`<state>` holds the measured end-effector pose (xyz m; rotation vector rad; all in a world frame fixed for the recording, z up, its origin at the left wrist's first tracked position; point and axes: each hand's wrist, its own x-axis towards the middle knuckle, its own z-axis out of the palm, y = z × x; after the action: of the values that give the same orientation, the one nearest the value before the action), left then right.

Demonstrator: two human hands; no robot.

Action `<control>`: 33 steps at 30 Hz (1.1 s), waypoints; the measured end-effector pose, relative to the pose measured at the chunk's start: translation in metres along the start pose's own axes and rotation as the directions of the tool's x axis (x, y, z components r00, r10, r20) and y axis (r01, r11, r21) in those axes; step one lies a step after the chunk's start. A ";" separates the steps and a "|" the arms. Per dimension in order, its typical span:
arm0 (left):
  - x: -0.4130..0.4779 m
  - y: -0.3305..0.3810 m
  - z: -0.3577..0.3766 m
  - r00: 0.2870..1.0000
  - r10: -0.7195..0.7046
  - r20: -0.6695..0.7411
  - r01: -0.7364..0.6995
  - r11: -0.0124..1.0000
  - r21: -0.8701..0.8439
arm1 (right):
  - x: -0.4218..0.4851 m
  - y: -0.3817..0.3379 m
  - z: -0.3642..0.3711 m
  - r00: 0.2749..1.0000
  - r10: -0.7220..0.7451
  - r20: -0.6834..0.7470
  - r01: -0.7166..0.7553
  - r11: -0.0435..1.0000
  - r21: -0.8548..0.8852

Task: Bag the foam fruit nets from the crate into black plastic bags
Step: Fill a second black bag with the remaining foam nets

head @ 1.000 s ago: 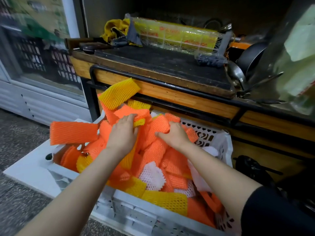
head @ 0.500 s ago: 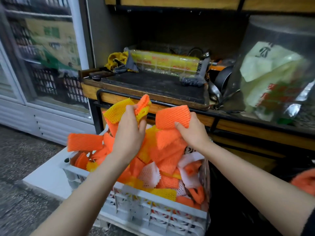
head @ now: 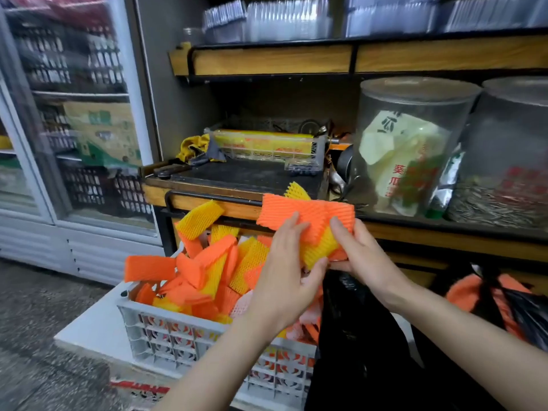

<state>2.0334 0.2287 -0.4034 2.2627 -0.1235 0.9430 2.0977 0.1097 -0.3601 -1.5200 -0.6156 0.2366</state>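
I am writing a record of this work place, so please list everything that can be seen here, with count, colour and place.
held nets: small bundle, orange and yellow, above the black bag
loose nets: many, orange, yellow, a few white, heaped in the crate
crate: one, light grey, on the floor below the counter
black bag: one, black, right of the crate
second bag: one, black, far right, orange nets inside
clear jars: two, on the right shelf
fridge: one, glass door, left
left hand: grips the held nets
right hand: grips the held nets
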 end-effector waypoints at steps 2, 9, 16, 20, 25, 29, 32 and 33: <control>-0.006 0.012 0.006 0.997 0.054 0.054 -0.055 0.998 0.012 | -0.012 -0.003 -0.015 1.000 -0.005 -0.015 0.006 0.999 0.036; -0.022 0.048 0.029 0.962 0.143 0.232 -0.152 0.988 0.020 | -0.048 0.004 -0.066 0.968 0.000 -0.250 -0.029 0.993 -0.114; -0.055 0.029 0.042 0.955 -0.016 0.298 -0.020 0.993 0.118 | -0.085 0.013 -0.098 0.936 -0.015 -0.352 -0.059 0.978 -0.198; -0.066 -0.001 0.047 0.911 -0.193 0.365 0.123 0.971 0.208 | -0.108 0.016 -0.105 0.965 0.031 -0.259 -0.112 0.947 -0.301; -0.054 -0.015 0.060 0.886 -0.142 0.441 0.036 0.970 0.239 | -0.124 0.029 -0.112 0.993 0.062 -0.101 -0.114 0.734 -0.669; -0.034 -0.021 0.077 0.770 -0.058 0.635 -0.258 0.882 0.394 | -0.130 0.045 -0.123 0.991 0.115 -0.070 -0.127 0.628 -0.768; -0.021 -0.031 0.086 0.688 -0.093 0.720 -0.447 0.727 0.521 | -0.134 0.057 -0.137 0.976 0.208 -0.066 -0.175 0.562 -0.808; -0.019 -0.034 0.088 0.676 -0.091 0.731 -0.493 0.681 0.541 | -0.136 0.060 -0.141 0.971 0.232 -0.065 -0.186 0.549 -0.815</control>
<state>2.0831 0.1976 -0.4792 3.3326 -0.4604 0.0911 2.0712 -0.0768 -0.4407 -2.5278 -0.6109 0.1730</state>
